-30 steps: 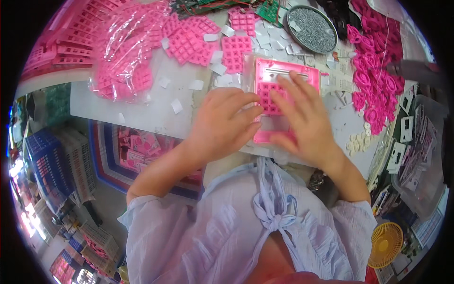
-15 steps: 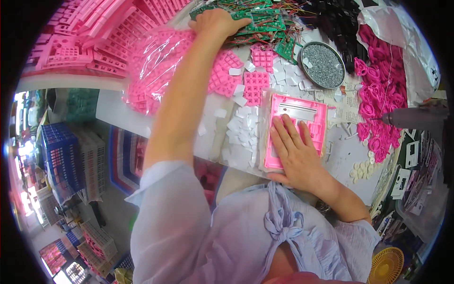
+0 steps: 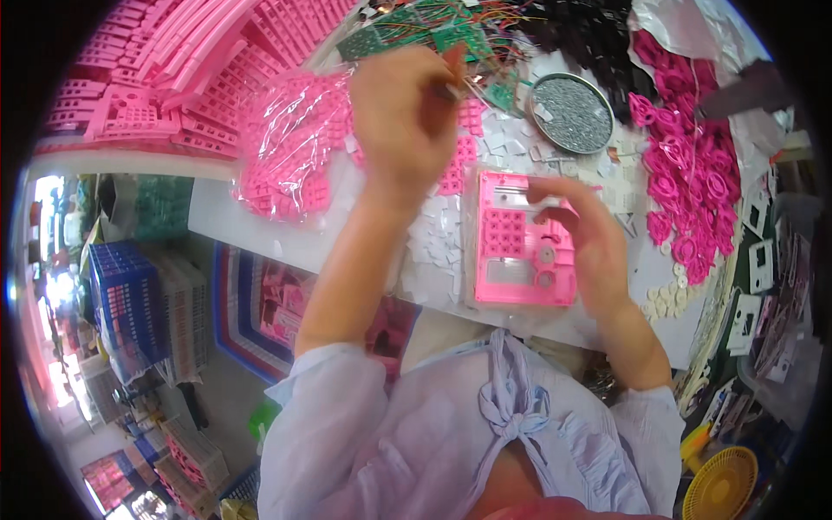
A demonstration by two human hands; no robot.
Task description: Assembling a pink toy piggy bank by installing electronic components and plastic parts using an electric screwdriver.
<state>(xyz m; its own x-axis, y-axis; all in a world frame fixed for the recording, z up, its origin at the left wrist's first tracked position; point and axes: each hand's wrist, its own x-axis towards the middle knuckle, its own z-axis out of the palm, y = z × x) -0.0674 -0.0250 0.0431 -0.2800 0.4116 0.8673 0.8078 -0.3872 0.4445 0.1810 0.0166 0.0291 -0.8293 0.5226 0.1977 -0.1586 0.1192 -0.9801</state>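
My left hand [image 3: 403,117] is raised in front of the pile of green circuit boards [image 3: 455,35], smeared by motion. Its fingers are curled in; a small dark bit shows at the fingertips, but I cannot make out what it is. Before me a pink plastic housing [image 3: 485,279] lies open side up on a clear plastic-wrapped pad. A square pink keypad [image 3: 504,232] sits inside it, beside round and slotted parts. My right hand [image 3: 598,247] hovers at the housing's right edge, fingers apart and bent, apparently holding nothing.
A bag of pink keypads [image 3: 290,147] lies left, below stacked pink housings [image 3: 130,113]. White paper pieces [image 3: 429,247] are scattered on the table. Behind stands a round tin of small metal parts [image 3: 572,113]. Magenta loops [image 3: 693,191], a grey tool [image 3: 750,89] and cream discs [image 3: 667,299] are right.
My left hand has drawn back from the circuit boards toward me, its fingers curling. My right hand has lifted off the housing and moved right, uncovering the keypad inside.
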